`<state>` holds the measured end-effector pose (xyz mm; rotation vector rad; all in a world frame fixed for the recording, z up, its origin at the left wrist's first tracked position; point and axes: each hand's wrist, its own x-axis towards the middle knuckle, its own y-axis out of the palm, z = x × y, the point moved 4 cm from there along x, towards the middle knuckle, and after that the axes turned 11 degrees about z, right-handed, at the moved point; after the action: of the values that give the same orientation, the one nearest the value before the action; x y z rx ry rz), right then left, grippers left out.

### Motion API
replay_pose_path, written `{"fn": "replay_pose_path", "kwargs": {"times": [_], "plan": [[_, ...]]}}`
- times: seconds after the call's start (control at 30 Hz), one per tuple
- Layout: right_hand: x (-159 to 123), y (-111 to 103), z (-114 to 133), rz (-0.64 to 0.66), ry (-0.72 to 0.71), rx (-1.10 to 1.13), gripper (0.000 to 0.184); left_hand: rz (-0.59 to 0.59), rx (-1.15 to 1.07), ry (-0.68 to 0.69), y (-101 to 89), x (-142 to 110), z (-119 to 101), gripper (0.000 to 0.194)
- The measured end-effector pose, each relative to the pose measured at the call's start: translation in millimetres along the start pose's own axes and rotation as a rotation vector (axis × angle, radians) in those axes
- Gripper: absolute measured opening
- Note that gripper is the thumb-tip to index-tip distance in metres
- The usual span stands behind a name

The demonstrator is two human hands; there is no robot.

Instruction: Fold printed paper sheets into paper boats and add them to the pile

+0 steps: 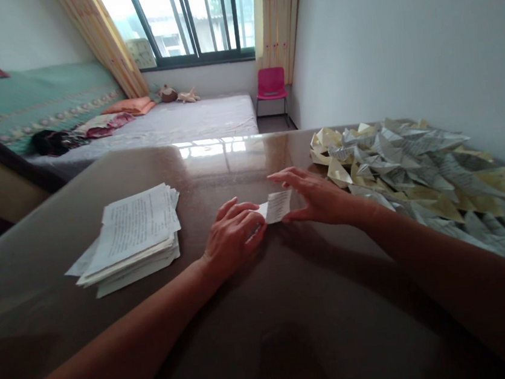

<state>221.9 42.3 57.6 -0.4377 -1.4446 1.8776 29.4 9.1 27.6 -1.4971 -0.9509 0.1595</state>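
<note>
A small folded piece of printed paper (278,207) is at the middle of the table, between my two hands. My left hand (234,235) has its fingers and thumb closed on the paper's left end, which they partly hide. At the other end is my right hand (315,197), with thumb and fingers spread apart around the paper's right edge. The right thumb is by the lower right corner; whether it touches there I cannot tell. Lines of writing show on the paper's right part, and the part nearer my left fingers looks plain white.
A stack of printed sheets (132,230) lies left on the glossy brown table (232,332). Many folded paper shapes (394,155), white and yellowish, are heaped along the right side by the wall. Beyond the table are a bed (211,114) and a pink chair (271,84).
</note>
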Motion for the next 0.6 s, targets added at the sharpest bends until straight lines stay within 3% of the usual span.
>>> {"fn": "replay_pose_path", "kwargs": {"times": [0.07,0.23,0.43,0.6], "plan": [[0,-4,5,-0.069,-0.094,-0.032,0.083,-0.012,0.139,0.131,-7.3,-2,-9,0.008],[-1,-1,18,0.027,-0.238,-0.163,0.017,-0.024,0.319,0.202,-12.5,-4,-13,0.011],[-3,15,2,0.204,-0.272,-0.237,0.015,0.115,0.253,0.214,5.2,-3,-4,0.015],[-2,11,-6,0.161,-0.273,-0.013,0.014,0.113,0.197,0.182,5.7,-3,-5,0.016]]}}
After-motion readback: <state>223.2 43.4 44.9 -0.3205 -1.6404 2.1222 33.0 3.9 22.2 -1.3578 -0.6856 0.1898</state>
